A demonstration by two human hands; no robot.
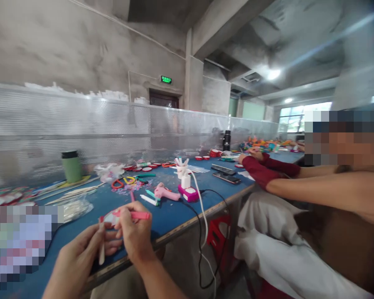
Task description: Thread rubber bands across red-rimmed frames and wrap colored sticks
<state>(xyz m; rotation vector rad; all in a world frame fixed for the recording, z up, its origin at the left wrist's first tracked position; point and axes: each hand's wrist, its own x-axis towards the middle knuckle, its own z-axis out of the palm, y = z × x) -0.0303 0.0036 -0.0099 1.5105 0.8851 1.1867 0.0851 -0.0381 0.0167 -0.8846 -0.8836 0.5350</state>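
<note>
My left hand (81, 253) is closed on a thin pale stick (101, 248), holding it upright near the blue table's front edge. My right hand (134, 233) is pinched around a pink pen-like tool (136, 215), whose tip rests against a small red and white craft piece (111, 218) held between both hands. The two hands touch each other over the table (174, 216).
A pink glue gun (166, 192), a pink charger block with white cable (189, 192), a cup of sticks (181, 167), a green tumbler (71, 166), coloured rings, two phones (226, 173) lie on the table. A person with red sleeves sits at right. A perforated metal screen stands behind.
</note>
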